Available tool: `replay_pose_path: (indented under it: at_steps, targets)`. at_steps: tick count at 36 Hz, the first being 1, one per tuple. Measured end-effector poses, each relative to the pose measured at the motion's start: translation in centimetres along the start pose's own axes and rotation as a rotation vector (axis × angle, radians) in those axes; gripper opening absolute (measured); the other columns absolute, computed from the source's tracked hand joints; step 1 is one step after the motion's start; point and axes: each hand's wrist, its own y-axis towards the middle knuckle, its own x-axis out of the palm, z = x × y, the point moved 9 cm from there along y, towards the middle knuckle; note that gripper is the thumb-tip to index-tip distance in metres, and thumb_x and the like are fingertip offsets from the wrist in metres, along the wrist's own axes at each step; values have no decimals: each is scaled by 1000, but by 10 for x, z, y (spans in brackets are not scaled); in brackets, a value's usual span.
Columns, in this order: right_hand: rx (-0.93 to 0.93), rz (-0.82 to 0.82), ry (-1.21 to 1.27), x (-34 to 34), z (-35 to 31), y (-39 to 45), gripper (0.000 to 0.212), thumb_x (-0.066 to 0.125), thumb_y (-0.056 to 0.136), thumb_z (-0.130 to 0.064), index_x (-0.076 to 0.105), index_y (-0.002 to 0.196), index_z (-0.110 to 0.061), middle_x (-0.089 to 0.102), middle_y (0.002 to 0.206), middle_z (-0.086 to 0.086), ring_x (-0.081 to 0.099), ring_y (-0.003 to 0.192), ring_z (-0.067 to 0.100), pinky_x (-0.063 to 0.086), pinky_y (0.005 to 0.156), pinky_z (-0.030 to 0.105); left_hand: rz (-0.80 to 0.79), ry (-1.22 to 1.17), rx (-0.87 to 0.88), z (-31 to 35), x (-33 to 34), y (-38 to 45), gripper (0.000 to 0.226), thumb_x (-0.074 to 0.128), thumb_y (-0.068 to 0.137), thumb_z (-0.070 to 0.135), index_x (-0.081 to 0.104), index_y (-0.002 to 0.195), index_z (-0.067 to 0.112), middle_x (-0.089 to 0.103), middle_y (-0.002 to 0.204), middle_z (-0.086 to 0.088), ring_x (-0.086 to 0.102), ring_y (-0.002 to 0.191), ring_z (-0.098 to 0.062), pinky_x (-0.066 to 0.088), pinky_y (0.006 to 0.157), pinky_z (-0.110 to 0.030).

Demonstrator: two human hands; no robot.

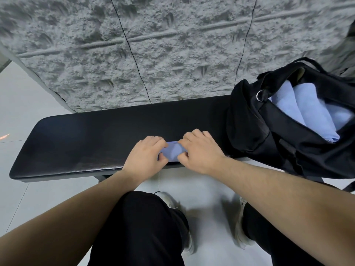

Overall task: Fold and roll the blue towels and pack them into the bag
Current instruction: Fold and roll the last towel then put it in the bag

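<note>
- Left hand [146,154] and right hand [199,150] both curl round a small blue towel [173,150] on the bench [80,139], apparently rolling it.
- Soft, light cloth: grip both ends.
- Bag [269,135] right, open, rolled towels [307,110] inside.

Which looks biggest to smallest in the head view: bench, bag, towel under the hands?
1. bench
2. bag, nearly as large; wide-angle distortion at the edge may inflate it
3. towel, small, mostly hidden by both hands

I see a long black padded tabletop [76,143] carrying a small blue towel [173,151] near its front edge and an open black bag [269,135] at its right end.
</note>
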Motion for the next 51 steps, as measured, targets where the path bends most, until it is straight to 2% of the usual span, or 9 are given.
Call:
replay_pose_path:
  at_steps: [8, 13, 16, 21, 24, 28, 32, 41, 51]
  targets:
    - [3, 221, 41, -11, 0, -1, 50, 33, 76, -23, 65, 115, -23, 62, 100, -5, 56, 91, 23, 41, 79, 41, 74, 66, -61, -7, -9, 2, 37, 43, 76, 24, 75, 95, 21, 54, 88, 3, 46, 74, -22, 39, 62, -33]
    - [-95, 232, 16, -12, -6, 0, 42, 34, 77, -19, 68, 101, -25, 61, 95, -5, 55, 82, 22, 41, 65, 37, 82, -12, -103, -8, -11, -1, 22, 64, 77, 10, 66, 98, 17, 58, 90, 4, 48, 80, -21, 49, 56, -37]
    - [-103, 207, 7, -10, -6, -1, 40, 36, 78, -21, 70, 100, -23, 62, 95, -4, 55, 78, 23, 42, 63, 37, 122, 28, -73, -7, -14, -1, 11, 54, 79, 17, 63, 85, 15, 59, 86, 5, 49, 78, -19, 49, 52, -37]
    - [-109, 114, 8, -5, -7, -5, 41, 54, 74, -40, 66, 109, -23, 63, 101, -7, 58, 86, 21, 46, 73, 38, 135, 14, 0, -1, -16, -1, 28, 50, 75, 36, 66, 82, 13, 60, 84, 4, 53, 77, -20, 49, 58, -32]
    - [-107, 45, -11, 2, -2, -1, 50, 64, 77, -33, 61, 125, -22, 63, 120, -5, 60, 100, 24, 46, 82, 41, 75, 24, 28, -2, -10, 1, 42, 55, 71, 43, 67, 95, 11, 64, 94, 2, 59, 88, -24, 53, 67, -35]
    - [-60, -37, -7, 3, 4, 3, 61, 51, 92, -35, 36, 150, -28, 40, 152, -8, 42, 132, 18, 33, 103, 38, -4, 72, -2, -10, 2, 2, 47, 76, 66, 24, 66, 110, 11, 66, 110, -2, 62, 106, -28, 53, 70, -38]
    - [-8, -89, -3, 6, 6, 6, 66, 47, 94, -38, 24, 155, -30, 28, 160, -7, 30, 141, 16, 25, 112, 39, -40, 135, -22, -13, 7, 4, 54, 76, 66, 17, 64, 118, 14, 65, 117, 0, 60, 111, -24, 48, 70, -36]
    - [-8, -83, -34, 0, 3, 9, 54, 55, 86, -34, 44, 137, -23, 60, 116, -2, 57, 101, 22, 42, 94, 36, -49, 183, -24, -10, 7, 9, 58, 74, 59, 10, 63, 116, 15, 65, 111, 0, 61, 104, -26, 45, 71, -38]
    - [105, -117, 302, -8, 15, -1, 53, 58, 82, -42, 48, 133, -35, 61, 109, -9, 59, 96, 18, 49, 79, 33, -35, 200, 29, 0, -3, 18, 61, 81, 56, 16, 63, 115, 18, 65, 110, 0, 61, 104, -28, 44, 83, -42]
